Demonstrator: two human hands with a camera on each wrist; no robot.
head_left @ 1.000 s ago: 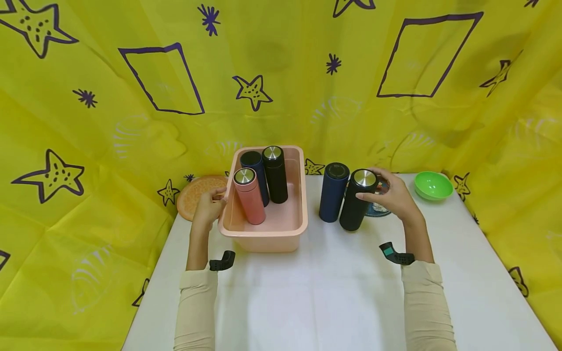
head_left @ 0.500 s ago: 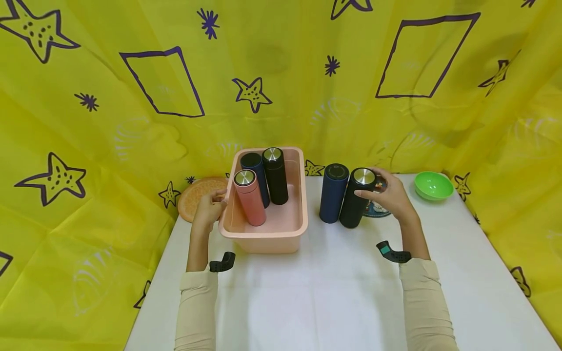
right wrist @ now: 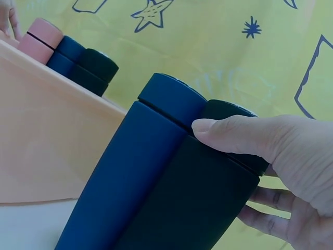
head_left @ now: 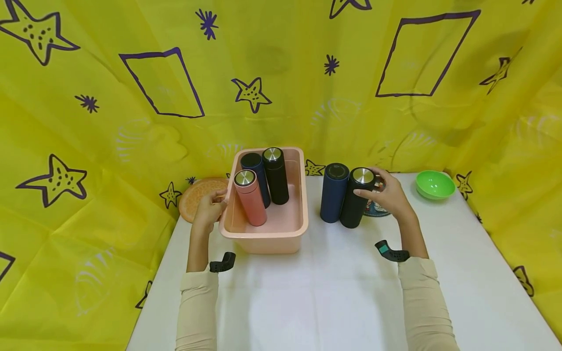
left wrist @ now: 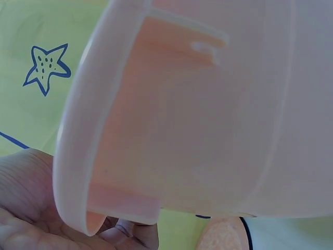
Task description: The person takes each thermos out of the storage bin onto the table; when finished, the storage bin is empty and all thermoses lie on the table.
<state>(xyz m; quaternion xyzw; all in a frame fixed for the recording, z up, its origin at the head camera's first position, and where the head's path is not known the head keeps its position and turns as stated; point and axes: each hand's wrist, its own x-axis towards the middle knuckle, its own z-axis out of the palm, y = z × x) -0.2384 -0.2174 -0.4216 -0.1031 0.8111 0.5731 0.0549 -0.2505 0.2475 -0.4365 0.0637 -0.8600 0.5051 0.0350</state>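
My right hand [head_left: 388,192] grips a black thermos flask [head_left: 352,209] with a silver-topped lid, thumb in front and fingers behind. It stands upright against a dark blue thermos flask [head_left: 333,197], and the right wrist view shows their sides meeting. At the left, my left hand [head_left: 210,209] holds the rim of a pink plastic basin [head_left: 263,235]; in the left wrist view some fingers are hidden under that rim. Inside the basin stand a pink thermos flask [head_left: 253,204], a second dark blue flask [head_left: 262,180] and a second black flask [head_left: 276,183].
An orange round mat [head_left: 190,200] lies behind my left hand. Behind the gripped flask is a dark patterned round item [head_left: 375,209], partly covered. A green bowl [head_left: 434,185] sits at the back right of the white table [head_left: 281,302]. Yellow printed cloth [head_left: 290,73] hangs behind.
The black flask and my right hand have shifted slightly left and back, close against the blue flask. My left hand stays on the basin rim.
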